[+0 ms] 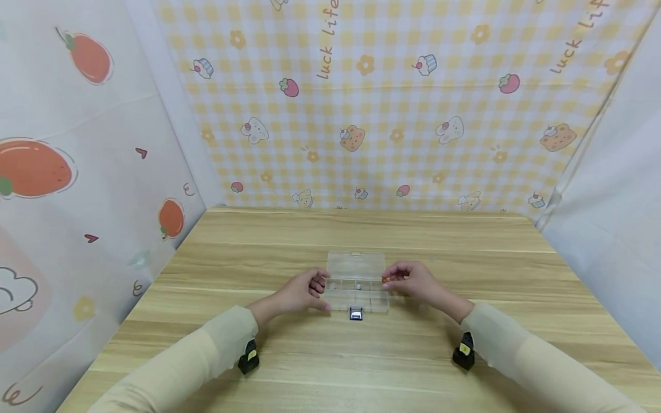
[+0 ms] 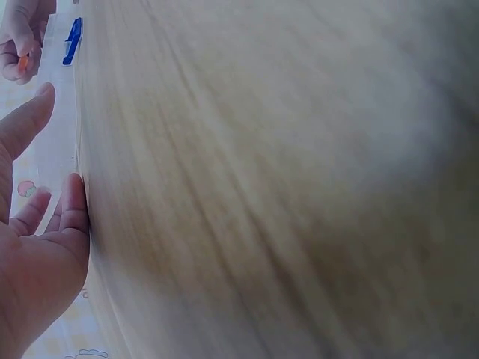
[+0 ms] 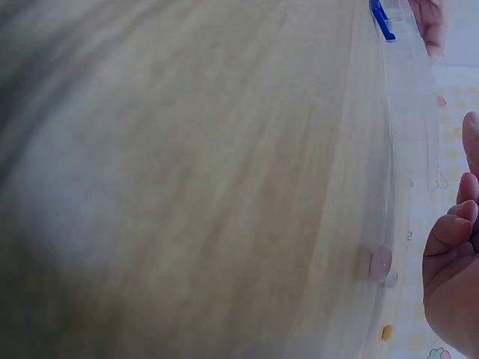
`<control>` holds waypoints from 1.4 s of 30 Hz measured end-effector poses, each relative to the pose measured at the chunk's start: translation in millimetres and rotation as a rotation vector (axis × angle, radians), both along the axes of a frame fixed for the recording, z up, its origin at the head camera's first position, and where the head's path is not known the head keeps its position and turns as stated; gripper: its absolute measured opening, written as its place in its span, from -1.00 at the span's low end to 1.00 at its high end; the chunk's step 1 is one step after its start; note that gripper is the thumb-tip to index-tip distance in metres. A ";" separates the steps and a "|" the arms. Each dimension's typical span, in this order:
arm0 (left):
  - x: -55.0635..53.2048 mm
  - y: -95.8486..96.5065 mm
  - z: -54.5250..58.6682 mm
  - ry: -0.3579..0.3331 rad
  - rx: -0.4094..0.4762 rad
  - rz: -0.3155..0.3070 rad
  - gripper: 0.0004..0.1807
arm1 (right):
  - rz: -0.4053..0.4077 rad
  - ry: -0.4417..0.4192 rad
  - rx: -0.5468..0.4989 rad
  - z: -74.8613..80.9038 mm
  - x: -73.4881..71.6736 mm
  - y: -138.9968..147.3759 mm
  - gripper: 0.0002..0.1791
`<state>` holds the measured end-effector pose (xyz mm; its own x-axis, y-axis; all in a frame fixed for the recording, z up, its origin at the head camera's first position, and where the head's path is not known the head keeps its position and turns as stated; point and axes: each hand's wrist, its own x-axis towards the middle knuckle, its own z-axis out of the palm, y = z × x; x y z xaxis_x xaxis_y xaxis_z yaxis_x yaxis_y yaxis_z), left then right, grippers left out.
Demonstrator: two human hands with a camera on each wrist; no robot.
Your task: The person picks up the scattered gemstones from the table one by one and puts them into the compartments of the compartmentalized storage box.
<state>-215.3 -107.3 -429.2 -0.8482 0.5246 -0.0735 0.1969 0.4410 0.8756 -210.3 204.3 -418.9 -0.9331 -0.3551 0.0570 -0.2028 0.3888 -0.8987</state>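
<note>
A clear plastic compartment box (image 1: 379, 304) lies on the wooden table, its see-through lid (image 1: 356, 265) folded back. Small whitish pieces (image 1: 358, 287) sit in two of its back compartments. A blue latch (image 2: 72, 41) sticks out at the front edge. My left hand (image 1: 304, 289) rests at the box's left side, thumb near the front corner and fingers loosely bent. Over the back right corner, my right hand (image 1: 415, 282) pinches a small orange piece (image 2: 23, 63) between thumb and fingers; its exact kind is too small to make out.
A pinkish translucent piece (image 3: 380, 262) and a small yellow one (image 3: 387, 333) show near the table edge in the right wrist view. A patterned cloth (image 1: 356, 103) hangs behind the table (image 1: 258, 241), with white cloths at both sides.
</note>
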 end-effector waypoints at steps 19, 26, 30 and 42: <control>0.6 0.0 1.7 -0.006 0.002 0.006 -0.23 | 0.024 -0.004 0.020 -14.2 -10.7 -2.8 -0.78; -0.5 -0.3 0.4 0.005 0.012 -0.007 -0.23 | 0.036 -0.004 0.032 -14.2 -10.7 -4.2 -0.79; -1.2 -0.8 -0.9 0.007 0.004 -0.008 -0.24 | 0.044 -0.008 0.047 -15.2 -11.2 -4.8 -0.81; -2.7 -1.4 -4.6 0.018 0.001 -0.008 -0.24 | 0.057 -0.027 0.054 21.1 11.4 -16.0 -0.81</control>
